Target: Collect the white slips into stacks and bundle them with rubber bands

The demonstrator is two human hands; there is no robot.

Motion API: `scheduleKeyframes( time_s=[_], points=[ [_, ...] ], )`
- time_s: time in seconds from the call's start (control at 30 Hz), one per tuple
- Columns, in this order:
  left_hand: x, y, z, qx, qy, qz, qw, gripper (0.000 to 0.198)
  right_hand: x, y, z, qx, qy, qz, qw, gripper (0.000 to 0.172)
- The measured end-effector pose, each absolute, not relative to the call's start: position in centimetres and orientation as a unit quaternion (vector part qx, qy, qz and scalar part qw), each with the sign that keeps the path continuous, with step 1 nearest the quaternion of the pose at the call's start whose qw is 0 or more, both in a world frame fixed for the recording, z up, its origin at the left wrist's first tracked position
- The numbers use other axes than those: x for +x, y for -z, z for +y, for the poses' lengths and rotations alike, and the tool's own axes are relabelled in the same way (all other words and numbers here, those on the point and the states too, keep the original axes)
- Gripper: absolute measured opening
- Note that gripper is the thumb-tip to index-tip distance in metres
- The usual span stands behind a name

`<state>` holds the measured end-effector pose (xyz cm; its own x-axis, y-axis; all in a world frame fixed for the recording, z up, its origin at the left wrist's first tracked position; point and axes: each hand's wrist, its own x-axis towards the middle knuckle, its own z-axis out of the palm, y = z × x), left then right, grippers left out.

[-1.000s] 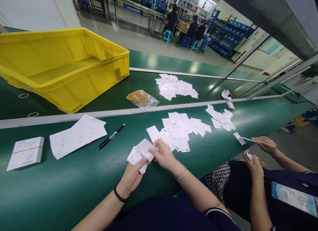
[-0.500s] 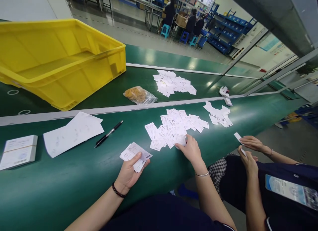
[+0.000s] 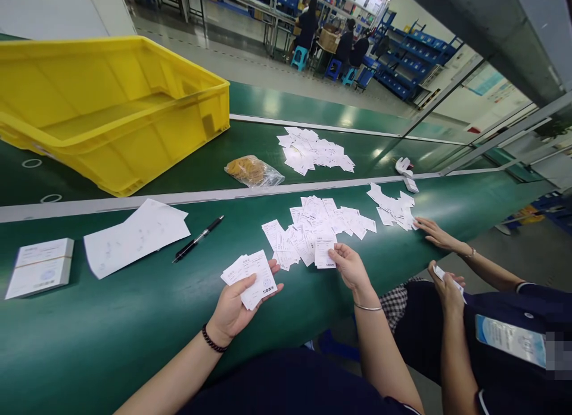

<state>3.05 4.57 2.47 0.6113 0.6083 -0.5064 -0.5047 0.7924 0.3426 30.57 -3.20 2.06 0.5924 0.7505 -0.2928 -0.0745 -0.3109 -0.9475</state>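
Several white printed cards [image 3: 258, 278] are fanned in my left hand [image 3: 236, 308], thumb on top and fingers beneath. My right hand [image 3: 351, 265] pinches one printed card [image 3: 325, 252] at its right edge, just over the near side of a loose card pile [image 3: 308, 221]. The pile lies spread on the green work surface [image 3: 147, 343]. To the left of my left hand lie a black pen [image 3: 198, 239], some larger white sheets [image 3: 134, 236] and a stack of cards [image 3: 41, 267] bound with a rubber band.
A large yellow bin [image 3: 170, 141] stands at the back left. Beside it are a plastic bag of tan rubber bands [image 3: 252, 171] and another card pile [image 3: 315, 150]. At right, a co-worker's hand [image 3: 440, 233] touches a smaller pile [image 3: 393, 206]; the other hand [image 3: 449, 287] holds cards.
My right hand has lifted a card from the pile's near edge. The cards in my left hand are turned and fanned differently. The co-worker's far hand has reached forward to the smaller pile.
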Motion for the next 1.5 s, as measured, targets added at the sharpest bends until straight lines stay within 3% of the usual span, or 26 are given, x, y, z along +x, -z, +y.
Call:
scheduleKeyframes(
  time_s=[0.13, 0.3, 0.5, 0.7, 0.93, 1.07, 1.13, 1.23, 1.33, 1.4, 1.5],
  points=[
    [3.3, -2.0, 4.4, 0.149, -0.309, 0.331, 0.879, 0.037, 26.8, -2.6, -2.4, -0.652, -0.463, -0.244, 0.549, 0.044],
    [3.7, -1.7, 3.8, 0.211, -0.292, 0.297, 0.884, 0.049, 22.0, -2.6, -1.3, -0.587, -0.554, -0.274, 0.523, 0.033],
    [3.5, -1.4, 3.9, 0.215, -0.290, 0.206, 0.910, 0.054, 20.0, -2.2, -0.6, -0.487, -0.677, -0.189, 0.518, 0.035],
    [3.2, -1.2, 4.0, 0.239, -0.283, 0.189, 0.909, 0.050, 19.4, -1.6, -0.6, -0.446, -0.712, -0.131, 0.527, 0.036],
    [3.4, -1.4, 4.0, 0.212, -0.297, 0.254, 0.896, 0.050, 17.6, -1.6, -1.0, -0.621, -0.476, -0.294, 0.549, 0.031],
    [3.5, -1.0, 3.9, 0.182, -0.286, 0.302, 0.891, 0.039, 19.2, -2.1, -1.4, -0.672, -0.407, -0.445, 0.430, 0.026],
    [3.4, -1.1, 4.0, 0.170, -0.285, 0.296, 0.896, 0.036, 21.8, -2.6, -1.5, -0.746, -0.290, -0.494, 0.339, 0.028],
    [3.2, -1.4, 4.2, 0.180, -0.288, 0.287, 0.896, 0.034, 26.1, -3.2, -1.7, -0.861, -0.088, -0.467, 0.181, 0.052],
    [3.1, -1.5, 4.3, 0.197, -0.292, 0.290, 0.890, 0.035, 28.7, -2.9, -2.1, -0.903, -0.050, -0.418, 0.088, 0.084],
    [3.1, -1.5, 4.4, 0.207, -0.293, 0.298, 0.885, 0.036, 29.5, -2.4, -2.5, -0.908, -0.051, -0.403, 0.105, 0.081],
    [3.1, -1.3, 4.5, 0.219, -0.299, 0.312, 0.875, 0.037, 30.4, -2.4, -3.1, -0.900, -0.068, -0.373, 0.215, 0.054]
  ],
)
